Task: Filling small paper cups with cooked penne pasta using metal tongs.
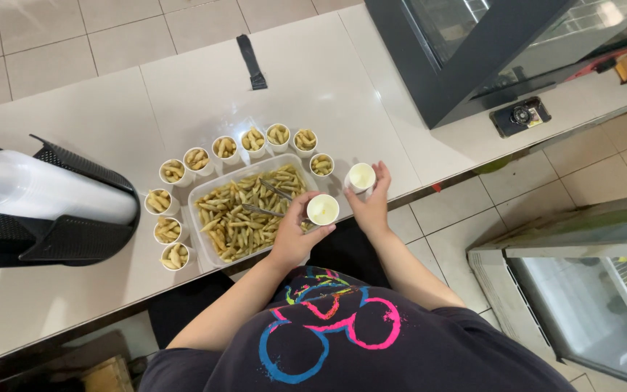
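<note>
- So far, 10 small white cups filled with fried sticks (196, 160) are counted, set in an arc around the clear plastic tray (205, 194): 4 along its left side toward the bench's near edge, 6 along its far side.
- A large heap of fried sticks (244, 214) is seen in the tray, so most of the portioning is judged to be left.
- Metal tongs (273, 190) are laid on the heap, touched by neither hand.
- An empty cup (323, 210) is gripped by the left hand (292, 243) just at the tray's right end, close to the bench's near edge.
- A second empty cup (361, 176) is gripped by the right hand (370, 207), just beside the first and near the last filled cup.
- These 2 cups are judged to be unfilled as yet.
- A black mesh basket (74, 236) holding a stack of clear lids (45, 190) is seen at the bench's left end; no cup is lidded, so lidding is judged not yet begun.
</note>
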